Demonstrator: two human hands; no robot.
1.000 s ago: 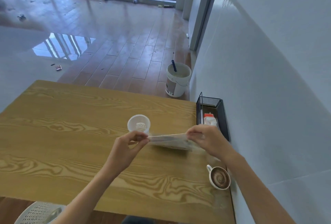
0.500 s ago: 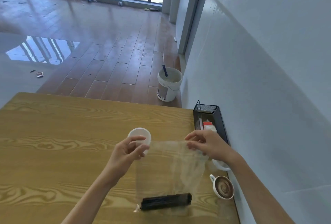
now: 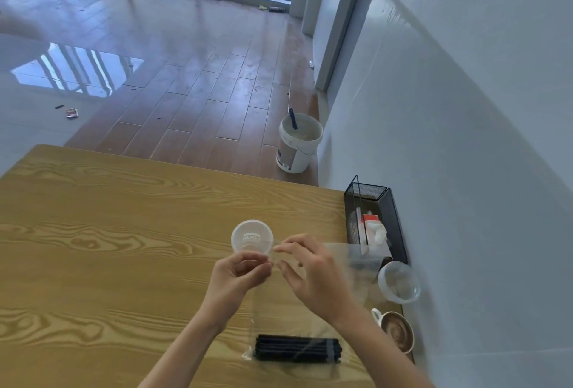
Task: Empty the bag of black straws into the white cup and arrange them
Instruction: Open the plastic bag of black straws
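In the head view, the clear bag (image 3: 297, 310) is hard to trace: its film shows only as faint glare and creases running from the hands in the centre of the frame down to the lower middle, and its upper edge is partly covered by the hands. A blurred, see-through patch to the right of the right hand, over the black wire tray (image 3: 398, 226) at the right edge of the worktop (image 3: 108, 232), may be more of the film, but this cannot be told for sure. Both forearms are cut off by the bottom edge of the frame.

The black straws (image 3: 297, 349) lie bundled together, level and side by side, at the bottom of the bag in the lower centre of the frame, just above the worktop's near edge. The white cup (image 3: 252, 237) stands upright and open on the worktop, just above the hands, with faint lettering visible inside it.

The left hand (image 3: 238, 276) has its fingers (image 3: 263, 265) pinched on the top edge of the bag. The right hand (image 3: 313, 273) is just beside it, its fingers (image 3: 290, 243) curled toward the same edge; whether they actually grip the film cannot be told.

At the lower right, a clear bowl (image 3: 399, 282) and a coffee cup (image 3: 397, 333) sit by the wall.
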